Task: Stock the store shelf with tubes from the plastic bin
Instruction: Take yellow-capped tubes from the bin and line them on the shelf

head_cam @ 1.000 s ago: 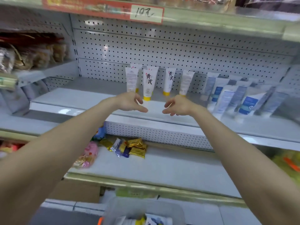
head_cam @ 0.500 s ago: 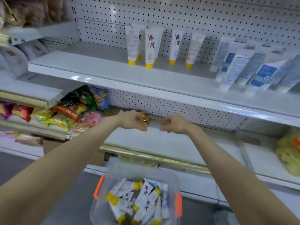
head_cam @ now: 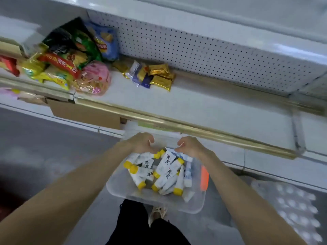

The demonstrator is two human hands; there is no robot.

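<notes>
One plastic bin [head_cam: 118, 185]; about eight yellow-capped tubes [head_cam: 163, 165]; two hands [head_cam: 141, 143] [head_cam: 190, 147]; one cardboard box [head_cam: 85, 114]

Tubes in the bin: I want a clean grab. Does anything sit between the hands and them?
Nothing visible does. The left hand and right hand are over the far end of the lidless clear bin, and the tubes lie loose right beneath them.

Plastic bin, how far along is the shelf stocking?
Done: the stocked shelf is out of view here, so unclear. In hand: left hand and right hand curl over the yellow-capped tubes in the plastic bin; no grip is evident. Left: a heap of tubes remains.
</notes>
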